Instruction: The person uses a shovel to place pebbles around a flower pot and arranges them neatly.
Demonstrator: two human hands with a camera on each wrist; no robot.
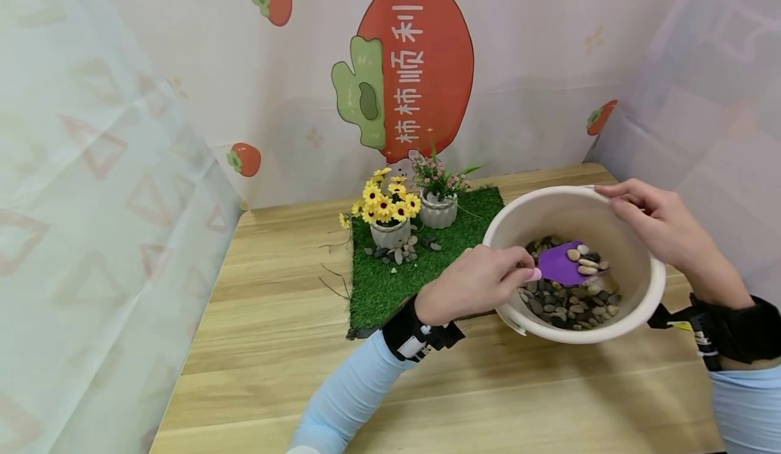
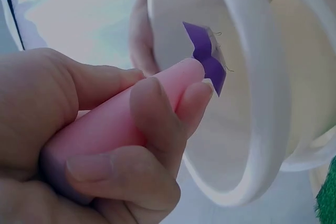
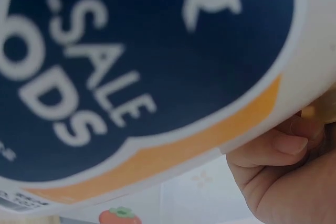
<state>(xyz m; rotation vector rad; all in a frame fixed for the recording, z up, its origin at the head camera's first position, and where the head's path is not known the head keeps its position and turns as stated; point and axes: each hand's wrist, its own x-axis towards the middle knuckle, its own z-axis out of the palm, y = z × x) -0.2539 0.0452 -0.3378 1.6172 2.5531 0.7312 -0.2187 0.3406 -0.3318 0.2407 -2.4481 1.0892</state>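
My left hand [image 1: 478,281] grips the pink handle [image 2: 110,111] of a small shovel, its fingers wrapped round it in the left wrist view. The shovel's purple blade [image 1: 554,265] is inside a white bucket [image 1: 656,291], with several pale and dark pebbles [image 1: 588,263] on it. Below the blade, many grey, brown and pale pebbles [image 1: 567,308] cover the bucket's bottom. The bucket leans so that its mouth faces me. At its far right rim, my right hand [image 1: 662,220] holds on, thumb inside. A dark blue label [image 3: 184,66] fills much of the right wrist view.
Left of the bucket, a green grass mat [image 1: 372,305] lies on the wooden table [image 1: 274,345]. It bears a pot of yellow flowers [image 1: 390,235], a pot of pink flowers [image 1: 438,210] and loose pebbles [image 1: 398,256]. Printed cloth [image 1: 293,129] stands behind and along the sides.
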